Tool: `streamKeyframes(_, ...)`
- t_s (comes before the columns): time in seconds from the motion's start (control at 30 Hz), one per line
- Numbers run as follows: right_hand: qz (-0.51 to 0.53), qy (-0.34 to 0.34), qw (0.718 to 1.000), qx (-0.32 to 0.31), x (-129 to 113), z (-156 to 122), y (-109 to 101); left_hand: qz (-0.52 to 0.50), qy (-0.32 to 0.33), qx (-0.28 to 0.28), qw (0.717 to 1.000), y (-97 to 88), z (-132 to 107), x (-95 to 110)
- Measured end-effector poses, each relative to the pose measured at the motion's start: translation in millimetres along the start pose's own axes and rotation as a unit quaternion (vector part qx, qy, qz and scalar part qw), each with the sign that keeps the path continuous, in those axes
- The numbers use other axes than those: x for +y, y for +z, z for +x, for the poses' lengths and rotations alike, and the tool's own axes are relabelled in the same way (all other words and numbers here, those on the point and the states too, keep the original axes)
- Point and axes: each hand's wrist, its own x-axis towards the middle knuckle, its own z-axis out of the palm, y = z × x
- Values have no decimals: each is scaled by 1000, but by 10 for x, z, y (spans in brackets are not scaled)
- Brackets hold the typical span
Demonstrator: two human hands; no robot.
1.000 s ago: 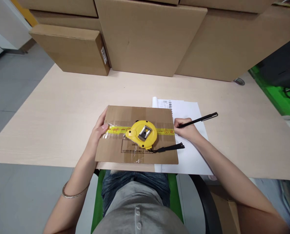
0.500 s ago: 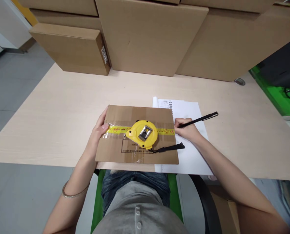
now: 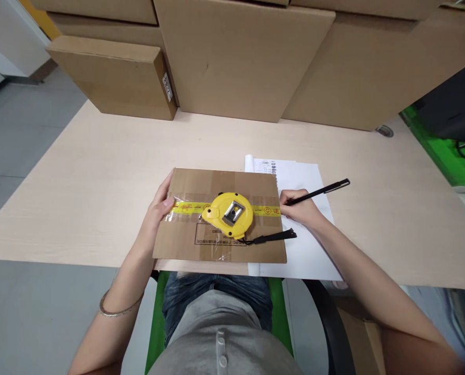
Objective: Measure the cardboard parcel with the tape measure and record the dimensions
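- Blk pen slanted up out of R hand, clip end pointing btw 2 & 3 o'clock; writing tip hidden.
- Cardboard box sat at counter near edge, long axis approx. 9-to-3 o'clock; its 3 o'clock end overlapped white pad.
- Yel. tape measure lay atop box, mouth twd 9 o'clock, blk strap twd 3.
- R hand was curled, pinching pen, at box's 3 o'clock edge, over pad; forearm ran in from approx. 4 o'clock.
- L hand clasped box's 9 o'clock side, thumb on top; forearm ran up from approx. 7.
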Motion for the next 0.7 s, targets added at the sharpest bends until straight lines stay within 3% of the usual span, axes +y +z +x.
streamKeyframes(0.37,-7,1,1000,6,-5,12,5,-2,-11,-2,1000,-10,17,-2)
streamKeyframes(0.57,-16,47,999,-3,-21,10,-64,40,3,-16,999,-66,45,-36)
streamKeyframes(0.7,-92,101,991,4,-79,7,-233,58,16,-30,998,-79,55,-48)
